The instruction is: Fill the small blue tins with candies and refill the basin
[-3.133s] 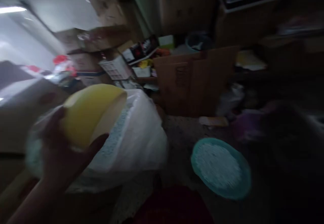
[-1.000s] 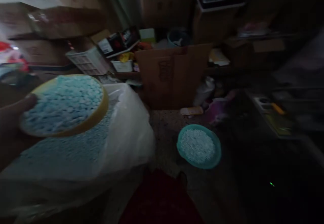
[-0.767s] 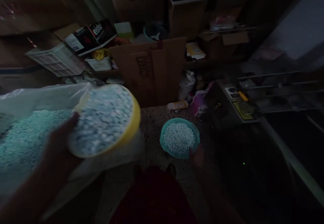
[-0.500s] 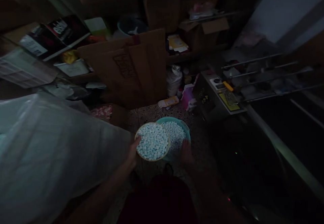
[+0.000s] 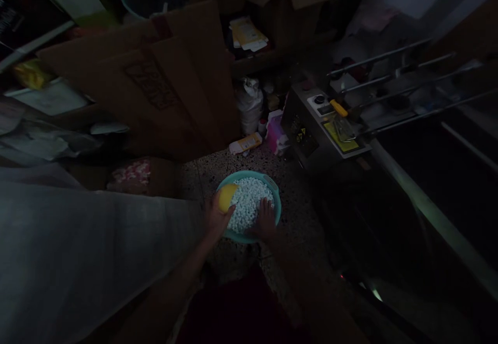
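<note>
A turquoise basin (image 5: pixel 277 198) stands on the speckled floor, filled with small pale pieces (image 5: pixel 249 198) that look like pellets or candies. My left hand (image 5: pixel 218 217) grips a yellow bowl (image 5: pixel 227 197) tipped over the basin's left side, its outside facing me. Whatever is inside the bowl is hidden from view. At the basin's right side my right hand (image 5: pixel 265 219) rests on the pale pieces, fingers stretched out and apart.
A large cardboard sheet (image 5: pixel 175 90) leans against the shelves ahead. Left is a big plastic-wrapped block (image 5: pixel 89 250) and a box of pink-white pieces (image 5: pixel 132 174). At right stands a machine with a control panel (image 5: pixel 319 105) and metal rails (image 5: pixel 397 79).
The bowl, level and full of pale pieces before, is now tipped into the basin, which looks fuller. My right hand has moved in over the pieces. The view has shifted.
</note>
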Demonstrator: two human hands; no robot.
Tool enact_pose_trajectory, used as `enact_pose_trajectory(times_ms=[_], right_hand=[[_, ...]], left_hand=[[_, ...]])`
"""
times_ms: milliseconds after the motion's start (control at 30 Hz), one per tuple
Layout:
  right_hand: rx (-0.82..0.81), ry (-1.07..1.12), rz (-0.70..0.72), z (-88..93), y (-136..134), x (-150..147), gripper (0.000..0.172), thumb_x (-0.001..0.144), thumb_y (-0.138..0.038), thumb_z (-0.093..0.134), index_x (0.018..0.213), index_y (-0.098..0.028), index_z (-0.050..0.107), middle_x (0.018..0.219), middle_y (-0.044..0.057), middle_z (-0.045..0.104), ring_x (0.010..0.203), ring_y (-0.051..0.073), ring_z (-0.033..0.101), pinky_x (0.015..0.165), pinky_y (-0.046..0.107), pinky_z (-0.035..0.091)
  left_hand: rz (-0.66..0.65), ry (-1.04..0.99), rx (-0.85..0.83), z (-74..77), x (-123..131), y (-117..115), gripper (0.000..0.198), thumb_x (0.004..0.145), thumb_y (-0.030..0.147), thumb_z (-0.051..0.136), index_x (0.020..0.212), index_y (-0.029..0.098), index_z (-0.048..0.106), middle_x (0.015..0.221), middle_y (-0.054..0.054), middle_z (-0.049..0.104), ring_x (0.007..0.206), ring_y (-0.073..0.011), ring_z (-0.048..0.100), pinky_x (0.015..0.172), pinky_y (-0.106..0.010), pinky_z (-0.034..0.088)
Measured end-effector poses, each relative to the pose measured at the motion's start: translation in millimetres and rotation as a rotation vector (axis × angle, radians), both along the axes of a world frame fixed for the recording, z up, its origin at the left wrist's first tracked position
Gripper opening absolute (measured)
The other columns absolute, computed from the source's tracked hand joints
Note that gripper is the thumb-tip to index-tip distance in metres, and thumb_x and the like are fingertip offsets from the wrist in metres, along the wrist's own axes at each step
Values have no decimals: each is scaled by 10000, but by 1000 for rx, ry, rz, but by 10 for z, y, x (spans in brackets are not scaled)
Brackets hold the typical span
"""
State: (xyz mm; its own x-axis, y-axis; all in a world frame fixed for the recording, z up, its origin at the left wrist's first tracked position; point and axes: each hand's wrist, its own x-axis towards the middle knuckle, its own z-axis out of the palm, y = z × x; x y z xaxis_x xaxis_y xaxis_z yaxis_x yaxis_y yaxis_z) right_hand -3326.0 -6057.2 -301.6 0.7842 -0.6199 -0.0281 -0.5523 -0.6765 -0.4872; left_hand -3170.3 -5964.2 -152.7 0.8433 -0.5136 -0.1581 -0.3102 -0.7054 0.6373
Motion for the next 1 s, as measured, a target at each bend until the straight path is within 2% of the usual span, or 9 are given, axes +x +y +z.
enact_pose_trajectory(times_ms=[133,333,467,667,867,933,1000], right_hand=[[12,26,-37,-6,16,65,1306,552,-706,693,1463,-2,78,1515,275,137,1400,449,24,1100,556,164],[20,7,-42,-10,20,64,1261,603,-715,655,1467,-16,59,1521,273,109,1401,443,30,1097,556,163],[8,-32,-60,-10,26,60,1268,603,-697,665,1471,-39,17,1518,278,113,1407,428,34,1079,575,182],[2,6,-57,-28,19,69,1265,576,-695,678,1477,-52,65,1521,269,108,1403,438,42,1077,566,194],[-40,-45,-61,-45,33,63,1240,592,-730,640,1462,-29,103,1506,290,132,1391,453,86,1060,582,220],[-69,-75,-66,-64,43,65,1236,598,-734,633,1455,-15,108,1497,303,137,1383,462,100,1052,588,229],[-85,-89,-65,-79,50,70,1233,596,-732,635,1454,-16,113,1495,306,138,1376,471,110,1044,591,239]], left_hand=[[-71,-174,127,112,-2,-64,738,725,454,653,1378,220,400,1283,-126,462,1188,-290,480,968,-423,435],[-123,-208,246,297,-174,-160,724,749,481,630,1396,262,389,1308,-130,427,1179,-308,477,896,-423,474],[-172,-258,241,264,-220,-144,721,745,489,635,1390,266,404,1312,-128,417,1195,-305,462,916,-415,466],[-133,-334,289,205,-126,-139,734,745,510,636,1395,254,409,1316,-145,403,1188,-329,449,900,-440,472],[-353,-479,238,161,-246,-24,669,765,479,629,1370,247,462,1359,-189,350,1221,-387,409,928,-494,439],[-479,-511,216,113,-269,44,631,761,412,651,1354,281,480,1385,-180,335,1262,-406,369,965,-514,405],[-580,-522,191,67,-246,97,573,760,305,660,1314,317,514,1397,-150,341,1316,-387,321,1037,-519,332]])
